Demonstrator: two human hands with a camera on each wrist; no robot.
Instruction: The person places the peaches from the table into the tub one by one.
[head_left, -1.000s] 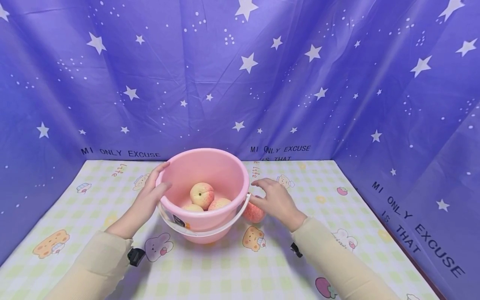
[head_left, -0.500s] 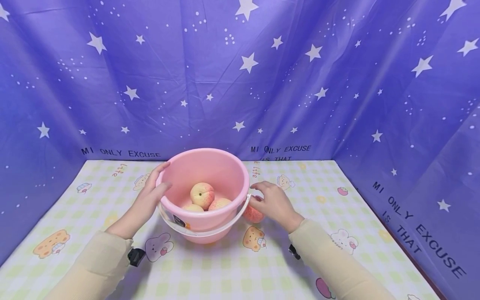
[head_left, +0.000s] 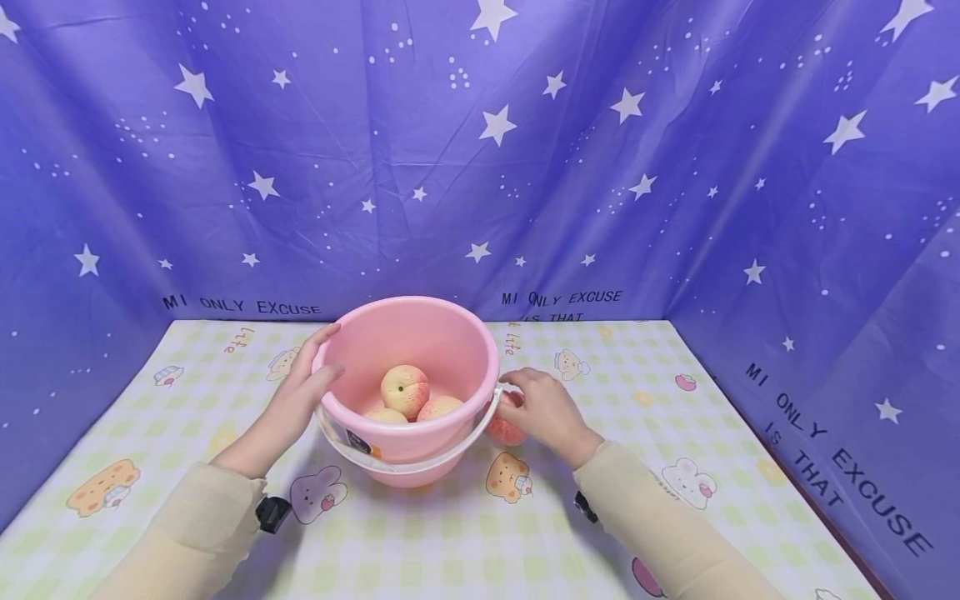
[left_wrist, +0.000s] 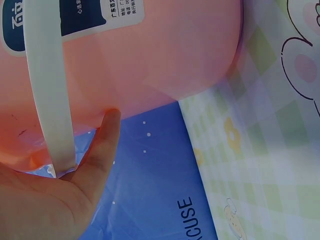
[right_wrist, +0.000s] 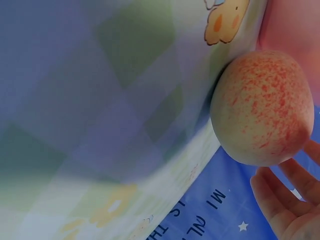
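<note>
A pink bucket (head_left: pixel 420 454) with a white handle (head_left: pixel 468 446) stands mid-table with several peaches (head_left: pixel 403 390) inside. My left hand (head_left: pixel 294 397) holds its left rim, thumb over the edge and fingers along the outer wall. In the left wrist view, one finger (left_wrist: pixel 104 142) lies against the pink wall beside the handle. Another peach (right_wrist: pixel 262 110), red-speckled, rests on the cloth against the bucket's right side. My right hand (head_left: pixel 551 408) hangs over it, fingertips close to the rim and handle joint in the head view. In the right wrist view, its fingers (right_wrist: pixel 295 180) reach right to the peach's far side.
The table wears a green-checked cloth (head_left: pixel 360 550) printed with cartoon animals. A blue star-printed curtain (head_left: pixel 420 150) rises behind the table and along both sides. A label (left_wrist: pixel 125 12) is on the bucket's outer wall.
My right hand has moved slightly down and left toward the peach beside the bucket, its fingers drawing closer around it. The left hand and bucket have stayed put.
</note>
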